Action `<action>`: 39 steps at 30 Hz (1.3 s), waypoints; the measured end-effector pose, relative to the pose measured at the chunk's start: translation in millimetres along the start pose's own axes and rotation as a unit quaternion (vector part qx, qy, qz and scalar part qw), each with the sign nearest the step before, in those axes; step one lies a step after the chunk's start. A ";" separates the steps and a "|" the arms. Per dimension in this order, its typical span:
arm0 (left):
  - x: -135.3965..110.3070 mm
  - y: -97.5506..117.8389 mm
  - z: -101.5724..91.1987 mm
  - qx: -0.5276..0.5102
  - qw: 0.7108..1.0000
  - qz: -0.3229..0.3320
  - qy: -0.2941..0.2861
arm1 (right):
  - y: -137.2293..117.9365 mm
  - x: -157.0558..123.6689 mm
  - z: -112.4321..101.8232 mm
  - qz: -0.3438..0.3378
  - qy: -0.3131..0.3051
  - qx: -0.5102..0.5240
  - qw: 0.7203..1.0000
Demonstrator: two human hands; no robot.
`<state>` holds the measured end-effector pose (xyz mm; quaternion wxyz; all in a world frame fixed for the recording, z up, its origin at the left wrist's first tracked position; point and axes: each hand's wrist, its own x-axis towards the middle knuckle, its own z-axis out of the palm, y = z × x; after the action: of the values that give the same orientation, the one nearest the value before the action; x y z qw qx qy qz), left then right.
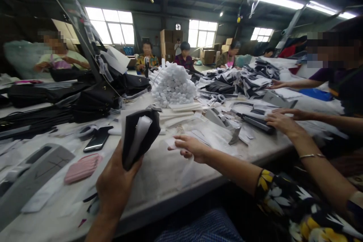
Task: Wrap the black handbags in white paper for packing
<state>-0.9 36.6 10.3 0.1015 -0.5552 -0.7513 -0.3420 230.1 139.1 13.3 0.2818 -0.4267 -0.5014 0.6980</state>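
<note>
My left hand (116, 183) grips a small black pouch (153, 130) from below and holds it upright above the table. A folded white stuffing piece (138, 138) sits in its gaping opening. A pale sheet shows along the pouch's left edge. To the right, my right hand (191, 148), on the arm with the floral sleeve, reaches over the table with fingers stretched and apart. Pale paper or thin film lies around its fingertips; I cannot make out whether they touch it. Below the pouch, left of my wrist, lies a pink ribbed purse (82, 168).
A grey tape dispenser (36, 174) and a phone (98, 138) lie at left. Black bags (93, 98) are heaped behind them. White rolls (174, 85) form a tall pile mid-table. A neighbour's hands (283, 121) work at right by another dispenser (219, 117). Co-workers sit across.
</note>
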 end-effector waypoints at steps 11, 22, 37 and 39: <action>2.6 -4.8 0.4 -0.022 1.000 -0.003 0.006 | 30.7 33.0 -6.7 -0.044 0.013 -0.347 0.937; 2.7 -7.8 0.9 -0.042 0.999 -0.007 0.011 | 39.4 76.6 7.6 -0.312 0.015 -0.292 0.904; -11.3 -9.8 21.7 -0.028 0.985 0.170 0.018 | 81.1 -0.9 6.7 -0.346 -0.027 -0.534 0.771; -15.7 -9.1 26.5 -0.018 0.973 0.229 0.010 | 92.1 -20.1 10.4 -0.350 -0.086 -0.555 0.750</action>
<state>2.6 39.8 -21.4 0.1747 -0.7105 -0.5970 -0.3290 233.7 86.7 -65.6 0.1757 -0.2403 -0.9370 0.1829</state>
